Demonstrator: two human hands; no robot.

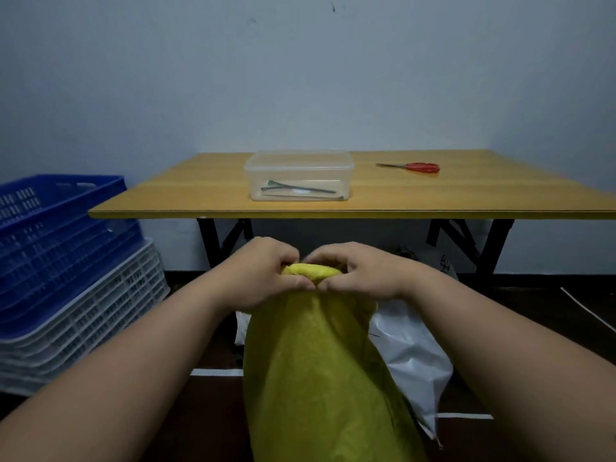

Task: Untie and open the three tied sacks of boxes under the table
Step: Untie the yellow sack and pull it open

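A tall yellow sack (320, 378) stands on the floor in front of the table, leaning toward me. Its bunched top pokes up between my hands. My left hand (263, 275) grips the left side of the gathered neck, fingers curled over it. My right hand (353, 273) pinches the right side of the same neck, fingertips almost meeting the left hand's. A white sack (413, 358) lies behind and to the right of the yellow one. Any tie on the neck is hidden by my fingers.
The wooden table (466, 195) on black folding legs carries a clear plastic box (298, 175) holding dark ties, and red-handled scissors (413, 167). Stacked blue crates (56, 241) and white crates (100, 315) stand at the left. White tape lines mark the dark floor.
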